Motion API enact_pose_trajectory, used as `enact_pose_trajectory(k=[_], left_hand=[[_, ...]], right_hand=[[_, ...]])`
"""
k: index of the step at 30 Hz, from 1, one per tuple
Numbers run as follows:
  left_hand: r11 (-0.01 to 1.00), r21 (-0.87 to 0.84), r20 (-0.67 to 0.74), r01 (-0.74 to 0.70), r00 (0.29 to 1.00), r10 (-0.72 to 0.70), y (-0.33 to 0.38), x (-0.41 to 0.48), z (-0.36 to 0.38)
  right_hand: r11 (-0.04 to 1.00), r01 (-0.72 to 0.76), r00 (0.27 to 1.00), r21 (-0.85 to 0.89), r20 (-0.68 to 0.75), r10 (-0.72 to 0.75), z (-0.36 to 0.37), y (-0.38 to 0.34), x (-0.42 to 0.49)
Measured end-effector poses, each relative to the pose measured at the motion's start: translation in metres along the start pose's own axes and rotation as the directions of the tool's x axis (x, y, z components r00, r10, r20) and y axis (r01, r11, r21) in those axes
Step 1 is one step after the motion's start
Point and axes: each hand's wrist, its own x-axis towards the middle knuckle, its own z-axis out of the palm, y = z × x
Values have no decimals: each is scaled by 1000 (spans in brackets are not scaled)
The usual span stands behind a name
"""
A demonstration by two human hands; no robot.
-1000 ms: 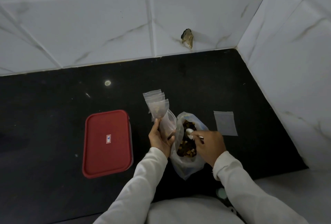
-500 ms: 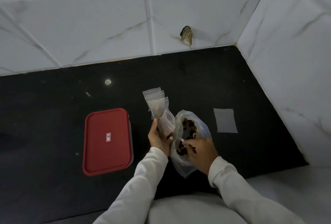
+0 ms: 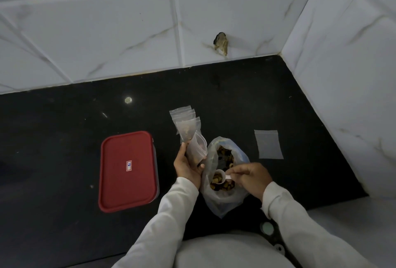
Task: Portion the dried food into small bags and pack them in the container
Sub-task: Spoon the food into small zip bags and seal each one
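A large clear plastic bag (image 3: 222, 200) of brown dried food stands open on the black counter (image 3: 64, 143). My right hand (image 3: 250, 176) pinches a small white scoop (image 3: 220, 176) heaped with the food, just above the bag's contents. Left of the bag, my left hand (image 3: 187, 166) grips a small zip bag (image 3: 196, 146) with its mouth open and some food inside. Behind it lies a small stack of zip bags (image 3: 185, 121). A container with a red lid (image 3: 128, 171) sits closed at the left.
One empty zip bag (image 3: 269, 144) lies flat on the counter to the right. White marble-look tiled walls (image 3: 342, 75) close the back and right sides. A chipped hole (image 3: 220, 43) marks the back wall.
My right hand dipped the scoop down into the large bag and has lifted it out full of dried food. The left hand keeps hold of the small bag.
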Motion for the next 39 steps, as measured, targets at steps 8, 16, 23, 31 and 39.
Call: enact_pose_trajectory(k=[8,16,23,31,39], left_hand=[[999,-47,167,24,986,-16,7,0,1],[1000,-1,188,31,982,-30,6,4,2],[1000,-17,208,18,978,-15,9,-2,7],[1000,2,244,-8,970,7,11,-4,13],[997,-70,253,20,967,-1,13,-2,17]], right_hand=[[979,72,987,188,-158,-42,-26,-19,-23],[934,317,923,168,-280,-263,-18,-75,-28],[848,489,794,-203,-298,-530,-2,-83,-17],[632,549,661,-547,-180,-729,14,-70,-11],[287,576,354,-765,-84,-932,15,-71,-14]])
